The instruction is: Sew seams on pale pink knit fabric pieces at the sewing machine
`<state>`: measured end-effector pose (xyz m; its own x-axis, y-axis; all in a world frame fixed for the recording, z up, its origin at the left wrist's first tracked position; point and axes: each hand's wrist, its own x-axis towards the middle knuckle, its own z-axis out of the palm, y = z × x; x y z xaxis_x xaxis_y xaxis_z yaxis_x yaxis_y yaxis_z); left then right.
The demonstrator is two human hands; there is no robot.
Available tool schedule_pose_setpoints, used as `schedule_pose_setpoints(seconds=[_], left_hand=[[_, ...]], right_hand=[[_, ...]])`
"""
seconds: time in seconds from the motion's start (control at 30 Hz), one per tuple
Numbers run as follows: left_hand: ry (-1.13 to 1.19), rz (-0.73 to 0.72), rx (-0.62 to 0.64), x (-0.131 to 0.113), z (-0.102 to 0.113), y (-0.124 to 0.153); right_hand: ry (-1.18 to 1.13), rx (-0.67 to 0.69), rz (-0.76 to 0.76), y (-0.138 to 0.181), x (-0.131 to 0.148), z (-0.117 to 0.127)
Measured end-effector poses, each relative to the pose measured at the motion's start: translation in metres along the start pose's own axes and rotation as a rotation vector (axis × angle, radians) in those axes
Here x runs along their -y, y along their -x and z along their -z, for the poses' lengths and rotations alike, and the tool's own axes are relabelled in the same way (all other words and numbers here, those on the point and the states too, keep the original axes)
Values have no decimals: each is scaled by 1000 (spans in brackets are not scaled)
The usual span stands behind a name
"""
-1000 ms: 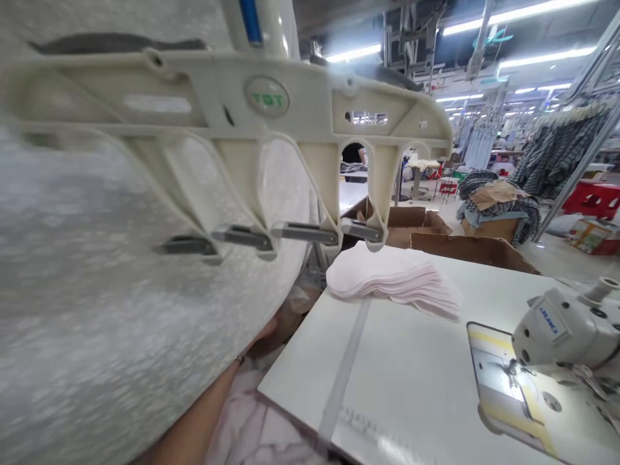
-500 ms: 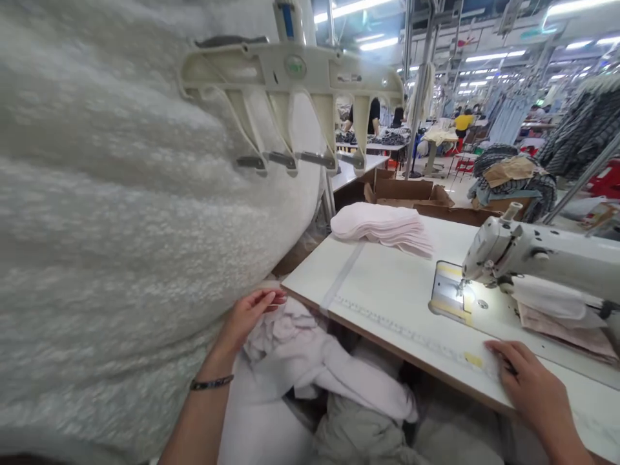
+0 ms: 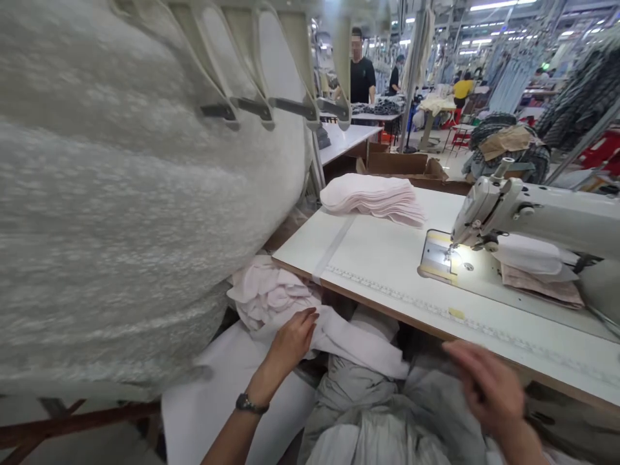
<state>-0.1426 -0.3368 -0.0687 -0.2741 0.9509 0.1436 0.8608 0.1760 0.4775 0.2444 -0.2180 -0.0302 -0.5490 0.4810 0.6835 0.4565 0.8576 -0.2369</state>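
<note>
My left hand (image 3: 294,334) is over a heap of pale pink cloth (image 3: 274,290) below the table's left corner. Its fingers are stretched out close together, at or just above the cloth; whether they touch it I cannot tell. My right hand (image 3: 491,387), blurred by motion, hangs just off the table's front edge with fingers extended and nothing visible in them. On the white sewing table (image 3: 378,255) lies a stack of pale pink cut pieces (image 3: 372,197). Right of it stands a sewing machine (image 3: 527,210), its lamp lit, with folded pink and white cloth (image 3: 537,268) under its arm.
A large pale patterned cloth (image 3: 145,213) fills the left side below a hanger clamp (image 3: 285,64). Grey cloth (image 3: 358,394) lies at my lap. A ruler tape (image 3: 387,294) runs along the table front. Behind are a cardboard box (image 3: 402,165) and a person in black (image 3: 362,77).
My left hand has moved right from the table corner to over the pink heap. My right hand has come off the tabletop, leftward and down. The view has tipped lower.
</note>
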Motion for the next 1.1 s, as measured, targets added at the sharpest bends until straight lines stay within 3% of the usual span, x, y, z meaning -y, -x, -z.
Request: schedule_pose_setpoints(seconds=[0.07,0.13,0.23,0.3,0.53,0.73,0.83,0.97,1.1], left_hand=[[-70,26,0,8,-17,-8],[-122,47,-1,17,-25,-16],[-147,19,18,27,-21,-23],[-134,-20,23,31,-9,-25],[13,-67,64,22,42,-14],[78,-99,171,-18,83,-9],[81,-112,221,-30,104,-9],[57,-97,274,-29,123,-6],[-57,-88,401,-14,127,-3]], right_hand=[[-209,268,-70,18,29,-34],[-149,500,-322,30,46,-75],[-66,556,-474,41,48,-121],[-60,564,-504,47,42,-130],[-162,575,-455,49,28,-101],[-173,654,-342,32,31,-128],[-137,646,-234,32,33,-127],[-92,547,-126,30,16,-85],[-82,410,13,12,-3,-8]])
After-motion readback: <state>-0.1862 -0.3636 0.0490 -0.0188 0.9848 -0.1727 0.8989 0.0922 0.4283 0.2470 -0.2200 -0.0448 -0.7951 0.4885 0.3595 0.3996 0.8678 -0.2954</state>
